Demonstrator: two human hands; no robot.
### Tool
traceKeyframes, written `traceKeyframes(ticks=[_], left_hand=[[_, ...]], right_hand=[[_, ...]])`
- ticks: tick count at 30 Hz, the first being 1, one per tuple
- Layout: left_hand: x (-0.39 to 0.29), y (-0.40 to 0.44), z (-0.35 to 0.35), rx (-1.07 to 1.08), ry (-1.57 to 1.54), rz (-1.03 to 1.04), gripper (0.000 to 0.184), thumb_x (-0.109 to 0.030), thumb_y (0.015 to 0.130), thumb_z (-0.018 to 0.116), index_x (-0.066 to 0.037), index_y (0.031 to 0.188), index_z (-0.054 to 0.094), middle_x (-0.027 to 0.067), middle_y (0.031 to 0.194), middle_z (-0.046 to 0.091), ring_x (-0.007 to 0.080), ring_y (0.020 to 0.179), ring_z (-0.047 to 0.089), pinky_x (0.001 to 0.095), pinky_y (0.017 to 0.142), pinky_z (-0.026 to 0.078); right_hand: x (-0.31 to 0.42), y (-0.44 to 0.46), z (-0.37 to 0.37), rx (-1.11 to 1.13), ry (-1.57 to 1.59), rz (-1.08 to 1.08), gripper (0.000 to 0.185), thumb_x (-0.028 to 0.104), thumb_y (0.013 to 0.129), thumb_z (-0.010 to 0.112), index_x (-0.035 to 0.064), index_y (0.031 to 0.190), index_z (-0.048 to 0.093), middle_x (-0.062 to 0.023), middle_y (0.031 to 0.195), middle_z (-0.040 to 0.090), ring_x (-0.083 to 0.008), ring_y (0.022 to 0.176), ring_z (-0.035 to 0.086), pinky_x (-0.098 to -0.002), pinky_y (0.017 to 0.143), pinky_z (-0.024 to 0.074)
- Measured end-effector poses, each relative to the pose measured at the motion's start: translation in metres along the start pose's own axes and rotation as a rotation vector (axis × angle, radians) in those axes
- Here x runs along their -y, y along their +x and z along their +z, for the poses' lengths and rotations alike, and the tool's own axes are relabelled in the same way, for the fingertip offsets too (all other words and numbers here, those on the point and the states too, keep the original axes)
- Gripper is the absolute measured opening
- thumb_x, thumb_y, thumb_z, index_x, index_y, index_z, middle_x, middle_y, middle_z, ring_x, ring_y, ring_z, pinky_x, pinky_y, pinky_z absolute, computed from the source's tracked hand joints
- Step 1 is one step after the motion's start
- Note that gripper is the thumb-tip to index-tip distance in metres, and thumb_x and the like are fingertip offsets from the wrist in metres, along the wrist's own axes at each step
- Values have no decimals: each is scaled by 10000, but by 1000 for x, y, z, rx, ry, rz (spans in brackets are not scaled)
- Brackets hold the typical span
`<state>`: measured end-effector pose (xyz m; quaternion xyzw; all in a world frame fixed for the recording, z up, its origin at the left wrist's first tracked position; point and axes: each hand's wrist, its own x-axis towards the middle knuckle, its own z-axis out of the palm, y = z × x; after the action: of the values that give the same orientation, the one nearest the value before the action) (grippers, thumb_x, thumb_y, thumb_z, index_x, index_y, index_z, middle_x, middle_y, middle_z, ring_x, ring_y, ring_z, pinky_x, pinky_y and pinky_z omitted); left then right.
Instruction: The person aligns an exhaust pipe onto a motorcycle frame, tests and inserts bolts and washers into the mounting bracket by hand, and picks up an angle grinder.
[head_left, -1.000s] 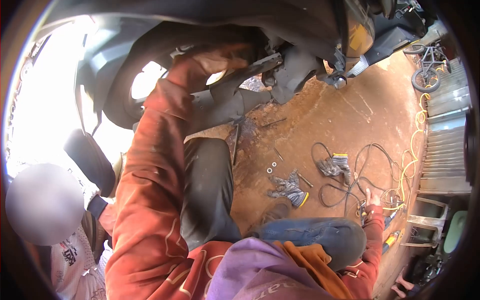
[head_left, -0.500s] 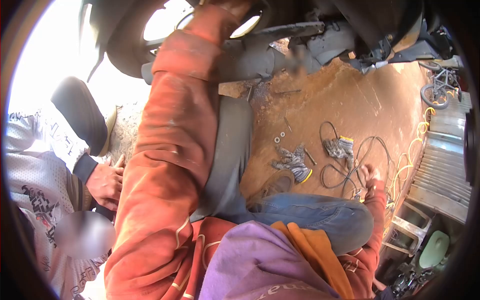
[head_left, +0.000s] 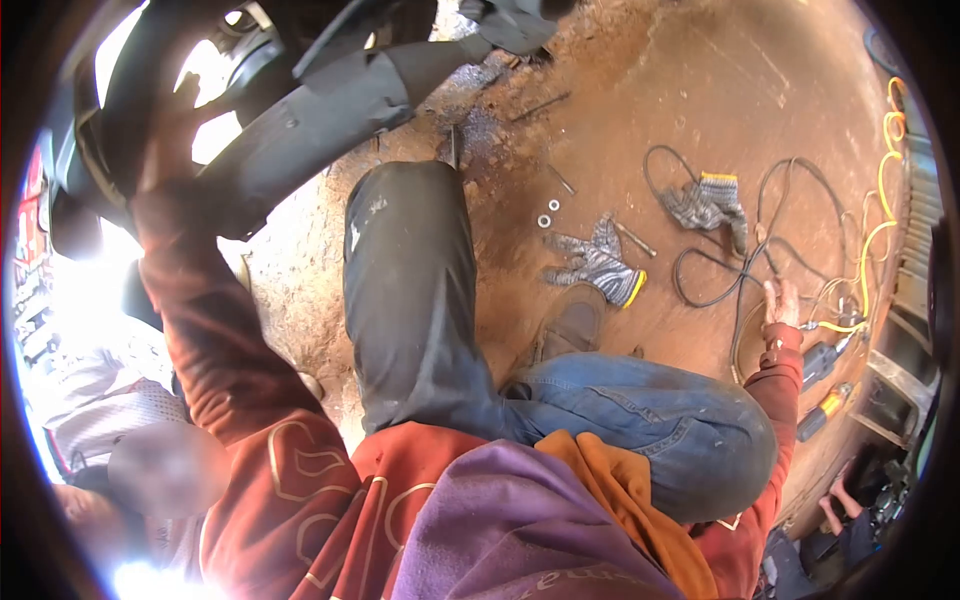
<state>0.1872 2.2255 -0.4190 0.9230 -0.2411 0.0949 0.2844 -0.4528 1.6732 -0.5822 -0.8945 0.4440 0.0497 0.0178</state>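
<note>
My left hand [head_left: 172, 130] reaches up into shadow at the upper left, beside a grey vehicle part [head_left: 320, 110] shaped like a thick beam. Its fingers are dark and blurred, so their grip does not show. Low on the right, my right hand [head_left: 782, 303] has its fingers stretched out and holds nothing. A looped black cable [head_left: 690, 295] lies near it on the ground. Two grey knit gloves, one [head_left: 600, 262] by my shoe and another [head_left: 712, 205] farther right, lie beside a bolt [head_left: 636, 240]. Two washers, one being a ring [head_left: 544, 221], lie near a thin metal pin [head_left: 562, 180].
A yellow coiled hose [head_left: 890, 180] runs along the right side. Near my right wrist lie a dark tool [head_left: 822, 360] and a yellow-and-black tool [head_left: 828, 408]. Another person in a light patterned top [head_left: 110, 400] is close on my left.
My view has shifted, and the vehicle parts now sit farther left. My left arm has swung left and down from the top. My right hand's fingers are now stretched out.
</note>
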Motion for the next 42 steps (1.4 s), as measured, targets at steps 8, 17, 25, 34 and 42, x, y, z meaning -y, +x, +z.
traceKeyframes(ticks=[8, 17, 25, 34, 42], left_hand=[[-69, -85, -1, -251, 244, 298, 150, 48, 877, 570, 56, 998, 657, 117, 935, 665, 170, 770, 623, 272, 639, 526], [-31, -167, 192, 599, 50, -339, 287, -217, 840, 716, -21, 1047, 682, 117, 995, 704, 205, 903, 672, 315, 720, 525], [-26, -113, 290, 545, 259, -293, 412, -296, 825, 704, -3, 1112, 660, 167, 1064, 680, 265, 1004, 646, 379, 898, 483], [18, -26, 387, 234, 366, -9, 461, -301, 839, 678, 43, 1141, 622, 236, 1132, 623, 343, 1077, 591, 409, 955, 446], [8, 38, 423, 338, 519, -293, 646, -457, 872, 610, 27, 1291, 525, 277, 1253, 565, 392, 1188, 534, 409, 1015, 405]], right_hand=[[-127, 48, 61, -531, -312, 69, 574, 526, 939, 483, 119, 1343, 493, -187, 1347, 484, -401, 1230, 465, -473, 1015, 399], [-146, 94, 71, -244, -572, 183, 588, 618, 931, 377, 292, 1419, 417, -102, 1411, 453, -319, 1251, 476, -461, 1042, 362], [-66, 91, 26, -246, -257, 137, 699, 640, 908, 429, 115, 1367, 469, -188, 1411, 403, -415, 1257, 421, -556, 1034, 329], [-69, 100, 27, -224, -262, 57, 701, 596, 922, 455, 39, 1346, 471, -229, 1388, 408, -415, 1260, 415, -566, 1027, 326], [-72, 104, 27, -255, -208, -2, 705, 591, 918, 474, 25, 1337, 475, -252, 1352, 435, -424, 1250, 421, -579, 1016, 327]])
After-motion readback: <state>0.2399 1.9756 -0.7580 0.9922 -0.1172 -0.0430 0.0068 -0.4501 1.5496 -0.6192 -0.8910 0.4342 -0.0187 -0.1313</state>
